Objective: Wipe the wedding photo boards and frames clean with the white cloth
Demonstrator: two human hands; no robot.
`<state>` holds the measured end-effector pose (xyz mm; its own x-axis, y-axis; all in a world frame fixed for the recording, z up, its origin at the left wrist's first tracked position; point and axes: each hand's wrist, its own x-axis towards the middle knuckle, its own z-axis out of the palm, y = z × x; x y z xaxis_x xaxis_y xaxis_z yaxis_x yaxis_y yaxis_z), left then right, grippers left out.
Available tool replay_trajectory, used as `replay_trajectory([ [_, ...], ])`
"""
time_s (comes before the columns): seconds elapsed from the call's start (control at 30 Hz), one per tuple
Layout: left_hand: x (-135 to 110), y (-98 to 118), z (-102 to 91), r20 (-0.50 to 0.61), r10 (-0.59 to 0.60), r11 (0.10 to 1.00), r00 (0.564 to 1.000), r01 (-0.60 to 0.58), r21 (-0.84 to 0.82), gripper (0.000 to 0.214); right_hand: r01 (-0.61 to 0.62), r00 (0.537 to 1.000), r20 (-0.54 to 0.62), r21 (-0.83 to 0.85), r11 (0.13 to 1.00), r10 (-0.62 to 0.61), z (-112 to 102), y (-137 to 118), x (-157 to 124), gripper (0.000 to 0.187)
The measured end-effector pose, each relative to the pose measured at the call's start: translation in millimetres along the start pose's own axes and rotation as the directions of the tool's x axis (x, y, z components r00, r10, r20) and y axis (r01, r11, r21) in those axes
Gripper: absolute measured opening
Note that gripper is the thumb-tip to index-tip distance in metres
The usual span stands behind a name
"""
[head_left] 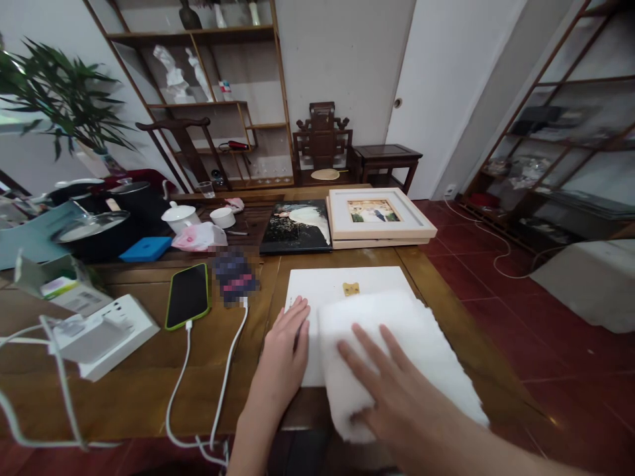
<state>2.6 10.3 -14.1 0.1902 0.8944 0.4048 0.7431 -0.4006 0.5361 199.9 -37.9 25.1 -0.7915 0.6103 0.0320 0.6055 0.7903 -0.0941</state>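
A flat white box or board with a small gold bear-face emblem lies on the wooden table. A fluffy white cloth covers its right part and hangs over the near and right edges. My right hand presses flat on the cloth with its fingers spread. At the board's left edge rests my left hand, fingers stretched forward and lying on it. Neither hand grips anything. The board's underside and near right corner are hidden.
Behind the board lie a dark photo panel and pale framed pictures. To the left are a charging phone, a pixelated object with a white cable, a white power strip, a blue box and dark pots.
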Motion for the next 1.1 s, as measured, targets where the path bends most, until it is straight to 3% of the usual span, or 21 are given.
replay_trajectory([
  [0.1, 0.8, 0.2, -0.3, 0.002, 0.005, 1.0, 1.0, -0.005, 0.005, 0.034, 0.044, 0.996, 0.076, 0.06, 0.997, -0.049, -3.7, -6.7, -8.6, 0.025],
  [0.17, 1.2, 0.1, -0.3, 0.004, 0.013, 1.0, 1.0, -0.013, 0.002, 0.034, 0.041, 0.995, 0.091, 0.096, 0.995, -0.049, -10.0, -1.0, -7.5, 0.016],
  [0.23, 1.2, -0.1, -0.1, 0.0, 0.014, 1.0, 1.0, -0.014, -0.007, 0.033, -0.001, 0.996, 0.085, 0.095, 0.995, -0.007, -17.6, 11.4, -0.5, 0.021],
  [0.37, 0.2, -1.2, 1.3, -0.019, 0.004, 1.0, 1.0, -0.005, -0.023, 0.033, -0.13, 0.989, 0.08, 0.051, 0.99, 0.126, -29.8, 45.3, 31.7, 0.045],
  [0.53, 0.3, -0.7, 1.6, -0.031, 0.011, 1.0, 0.999, -0.011, -0.021, 0.033, -0.239, 0.971, 0.008, -0.064, 0.969, 0.24, -28.0, 69.0, 80.3, 0.049],
  [0.67, 0.6, 2.1, -1.1, -0.013, -0.005, 1.0, 1.0, 0.005, -0.014, 0.035, -0.252, 0.967, 0.003, -0.092, 0.963, 0.254, -16.5, 50.4, 85.9, 0.045],
  [0.8, 0.4, 1.8, -3.1, 0.03, -0.01, 1.0, 1.0, 0.011, -0.013, 0.038, -0.189, 0.981, 0.013, -0.104, 0.976, 0.191, -10.9, 7.6, 58.3, 0.03],
  [0.93, 0.8, 0.6, -2.6, 0.027, -0.018, 1.0, 0.999, 0.019, -0.017, 0.036, -0.104, 0.976, 0.19, 0.006, 0.995, 0.101, -19.0, -24.2, 28.6, 0.027],
  [1.03, 0.8, 0.0, -1.5, 0.028, 0.002, 1.0, 1.0, -0.002, -0.001, 0.036, -0.082, 0.964, 0.257, 0.068, 0.994, 0.062, -24.1, -23.7, 17.6, 0.023],
  [1.1, 0.2, -0.9, -0.3, 0.022, 0.019, 1.0, 1.0, -0.019, 0.004, 0.035, -0.093, 0.976, 0.2, 0.058, 0.994, 0.08, -23.3, -12.8, 16.5, 0.024],
])
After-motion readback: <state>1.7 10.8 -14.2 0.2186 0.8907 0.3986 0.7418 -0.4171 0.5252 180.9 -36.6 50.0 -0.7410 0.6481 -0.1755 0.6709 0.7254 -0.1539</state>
